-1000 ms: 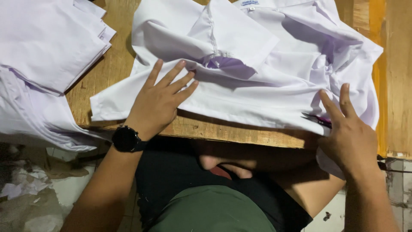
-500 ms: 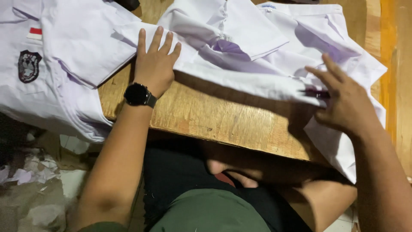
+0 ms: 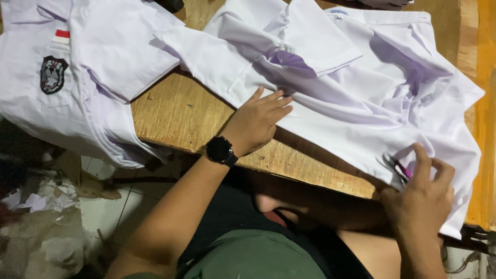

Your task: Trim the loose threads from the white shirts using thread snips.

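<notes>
Rough, grainy wood forms the table [image 3: 175,116], whose near edge runs diagonally from the left down to the lower right, with a tiled floor and paper scraps below it at the lower left. Across the table lies a white shirt [image 3: 356,98] of thin, smooth cotton, creased and partly folded, its long axis running from upper left to lower right, roughly along the table edge. It lies just ahead of both hands, away from the person's body. The left hand [image 3: 258,121], a black watch [image 3: 220,150] on its wrist, rests flat with fingers spread and pressed on the shirt's near edge, close to the middle. The right hand [image 3: 421,194] is at the lower right, where the cloth spills over the table edge; its fingers curl and bunch the hem, and it seems to hold small scissors [image 3: 397,168] with a pink touch against the fabric, though this part is hard to read. A second shirt [image 3: 77,77], also white, with a dark shield-shaped badge and a small red and white patch, is draped over the table's left corner, well apart from both hands.
</notes>
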